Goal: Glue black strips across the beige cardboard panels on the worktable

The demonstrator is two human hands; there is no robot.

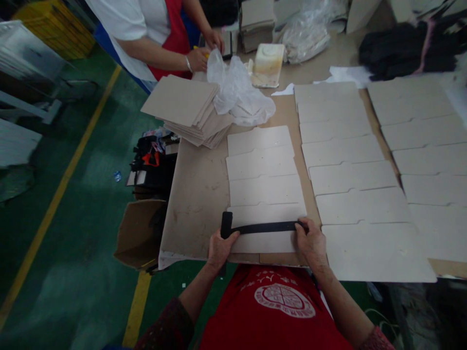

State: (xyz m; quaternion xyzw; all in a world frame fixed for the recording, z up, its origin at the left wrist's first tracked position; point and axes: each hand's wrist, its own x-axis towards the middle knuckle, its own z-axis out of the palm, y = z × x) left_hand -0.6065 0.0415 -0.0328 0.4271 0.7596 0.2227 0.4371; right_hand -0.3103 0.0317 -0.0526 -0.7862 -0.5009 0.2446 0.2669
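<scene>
A flat black strip (268, 227) is stretched crosswise over the nearest sheet of the left row of grey cardboard sheets (264, 214). My left hand (220, 249) pinches its left end between thumb and fingers. The same hand grips a second, upright black piece (226, 223), which sticks out above and below the fingers; whether it is one strip or a stack I cannot tell. At the other end, my right hand (312, 243) is closed on the strip near the right edge of the sheet.
More overlapping cardboard rows (355, 177) cover the right of the table (193, 204). A cardboard stack (186, 99) and crumpled plastic bag (242, 97) lie at the far left. A co-worker's hands (206, 51) are busy beyond them. An open carton (140, 233) stands below the left edge.
</scene>
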